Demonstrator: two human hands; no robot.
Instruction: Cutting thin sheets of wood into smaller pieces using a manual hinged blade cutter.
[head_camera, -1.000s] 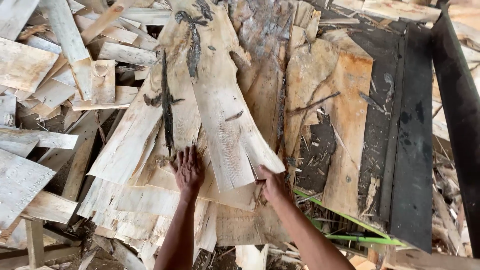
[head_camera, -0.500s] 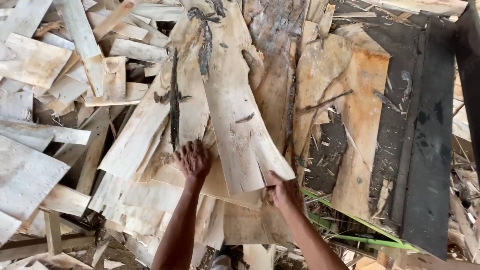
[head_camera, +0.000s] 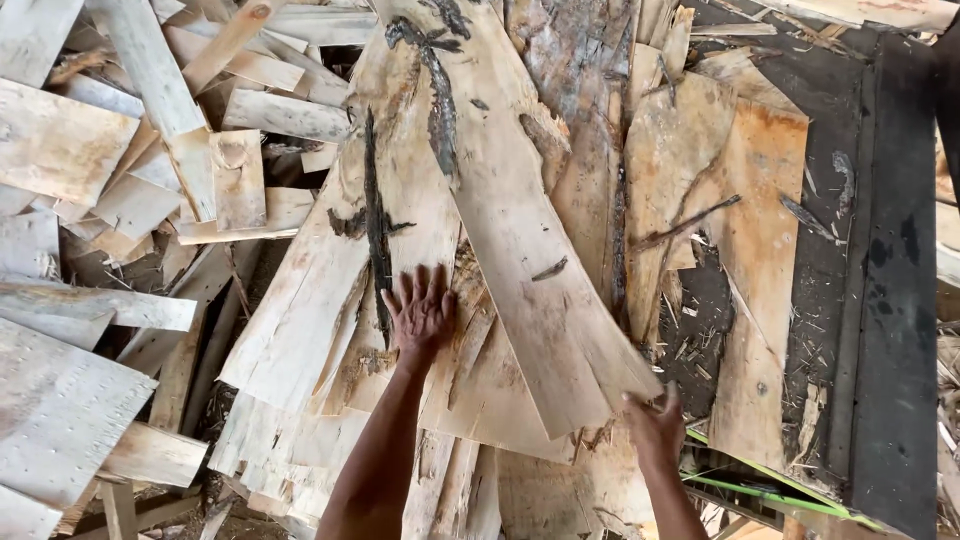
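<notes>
My left hand lies flat, fingers spread wide, on a stack of thin pale wood veneer sheets at centre. My right hand, approx 4 o'clock from it, grips the lower corner of a long pale veneer strip w/ dark bark streaks, which runs toward 11 o'clock. Black board at 3 o'clock.

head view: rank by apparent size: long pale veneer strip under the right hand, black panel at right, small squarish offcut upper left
1. Black panel and pale veneer strip: look alike in size, and the panel is cut off by the frame, so unranked.
2. Squarish offcut: clearly smallest.
</notes>
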